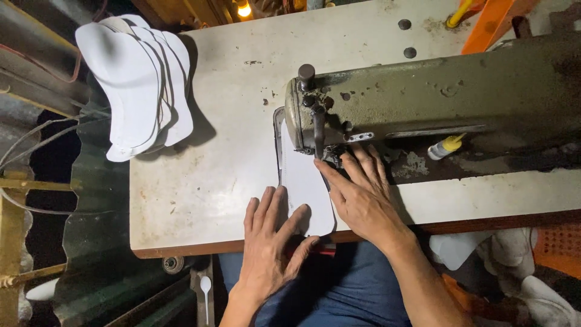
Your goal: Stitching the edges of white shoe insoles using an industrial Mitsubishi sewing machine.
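Note:
A white flat cut piece (304,181) lies on the worn table under the needle area (330,154) of an olive-green sewing machine (436,97). My left hand (269,242) rests flat with fingers spread on the piece's near left edge at the table's front. My right hand (360,194) lies flat on the piece's right side, fingertips close to the presser foot. Neither hand grips anything; both press down on the piece.
A stack of white cut pieces (136,82) overhangs the table's far left corner. A small white bottle with a yellow cap (445,147) lies under the machine arm. The table (200,194) is stained. Corrugated sheeting and metal bars lie to the left, white cloth at the lower right.

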